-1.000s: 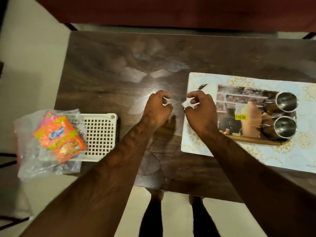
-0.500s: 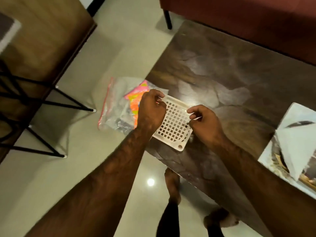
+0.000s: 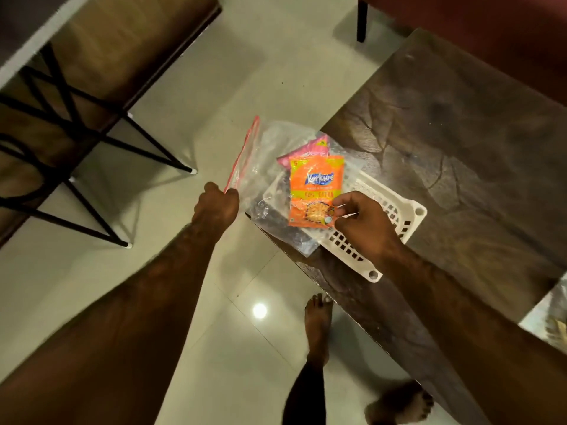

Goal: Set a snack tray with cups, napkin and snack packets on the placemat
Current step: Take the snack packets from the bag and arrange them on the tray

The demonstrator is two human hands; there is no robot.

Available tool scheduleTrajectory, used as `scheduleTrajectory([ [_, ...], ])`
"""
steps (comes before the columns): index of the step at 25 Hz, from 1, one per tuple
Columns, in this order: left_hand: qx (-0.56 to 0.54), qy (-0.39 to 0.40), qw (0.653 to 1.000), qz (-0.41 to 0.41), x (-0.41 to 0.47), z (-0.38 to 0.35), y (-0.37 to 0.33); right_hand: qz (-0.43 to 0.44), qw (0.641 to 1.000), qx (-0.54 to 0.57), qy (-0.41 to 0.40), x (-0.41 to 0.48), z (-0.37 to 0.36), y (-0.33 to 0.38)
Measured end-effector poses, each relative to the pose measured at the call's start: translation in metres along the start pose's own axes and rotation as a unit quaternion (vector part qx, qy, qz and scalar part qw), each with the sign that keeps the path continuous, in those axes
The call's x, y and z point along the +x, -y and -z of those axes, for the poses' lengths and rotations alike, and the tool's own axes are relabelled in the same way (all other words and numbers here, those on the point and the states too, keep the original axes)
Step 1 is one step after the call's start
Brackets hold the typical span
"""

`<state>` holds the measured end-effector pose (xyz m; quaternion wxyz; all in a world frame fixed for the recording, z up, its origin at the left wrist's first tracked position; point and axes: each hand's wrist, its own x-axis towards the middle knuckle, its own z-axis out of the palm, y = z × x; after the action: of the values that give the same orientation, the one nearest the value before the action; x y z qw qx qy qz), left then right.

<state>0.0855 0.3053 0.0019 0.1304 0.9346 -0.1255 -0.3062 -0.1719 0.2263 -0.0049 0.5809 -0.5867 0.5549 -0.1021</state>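
Note:
A clear plastic zip bag (image 3: 264, 154) lies over the table's left corner, partly on a white slotted tray (image 3: 395, 207). An orange snack packet (image 3: 314, 185) and a pink packet (image 3: 306, 150) behind it lie with the bag. My left hand (image 3: 216, 205) is closed on the bag's red zip edge, out past the table edge. My right hand (image 3: 360, 220) pinches the orange packet's lower right corner, above the tray; I cannot tell whether plastic lies between. A corner of the placemat (image 3: 549, 314) shows at the far right. Cups and napkin are out of view.
The dark wooden table (image 3: 460, 142) runs off to the right. Tiled floor lies to the left, with a black metal-legged stand (image 3: 92, 142) on it. My bare feet (image 3: 319, 317) stand by the table's near edge. A dark red sofa (image 3: 491, 26) sits behind the table.
Both hands have left the tray's edges. The left hand moved out to the bag's red zip edge, the right onto the orange packet. The view swung further left, away from the placemat.

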Motion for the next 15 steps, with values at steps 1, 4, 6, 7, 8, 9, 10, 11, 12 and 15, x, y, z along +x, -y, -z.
scheduleTrajectory([
  [1,-0.016,0.020,1.000,0.010,0.003,-0.003,0.003,-0.002,1.000,-0.005,-0.002,0.001,-0.001,0.000],
  [4,-0.081,0.030,0.996,0.018,0.010,-0.009,0.003,-0.008,1.000,-0.014,-0.011,0.002,0.000,-0.002],
  [6,-0.099,0.011,0.995,0.006,0.010,-0.012,-0.003,-0.016,1.000,-0.020,-0.018,0.003,0.003,-0.003],
  [7,-0.103,-0.002,0.995,-0.006,0.008,-0.012,-0.007,-0.019,0.999,-0.020,-0.019,0.004,0.004,-0.002],
  [8,-0.110,-0.014,0.994,-0.018,0.006,-0.012,-0.011,-0.020,0.999,-0.020,-0.017,0.003,0.004,-0.002],
  [9,-0.119,-0.024,0.992,-0.029,0.003,-0.012,-0.014,-0.021,0.999,-0.019,-0.016,0.003,0.005,0.000],
  [10,-0.127,-0.032,0.991,-0.039,0.000,-0.012,-0.017,-0.020,1.000,-0.016,-0.015,0.001,0.006,0.002],
  [11,-0.136,-0.037,0.989,-0.044,-0.003,-0.011,-0.020,-0.017,1.000,-0.013,-0.014,0.000,0.006,0.004],
  [12,-0.151,-0.039,0.987,-0.044,-0.006,-0.010,-0.022,-0.014,1.000,-0.010,-0.012,-0.001,0.007,0.007],
  [15,-0.215,-0.023,0.976,-0.034,-0.020,-0.006,-0.027,-0.005,1.000,-0.005,-0.007,-0.006,0.008,0.021],
])
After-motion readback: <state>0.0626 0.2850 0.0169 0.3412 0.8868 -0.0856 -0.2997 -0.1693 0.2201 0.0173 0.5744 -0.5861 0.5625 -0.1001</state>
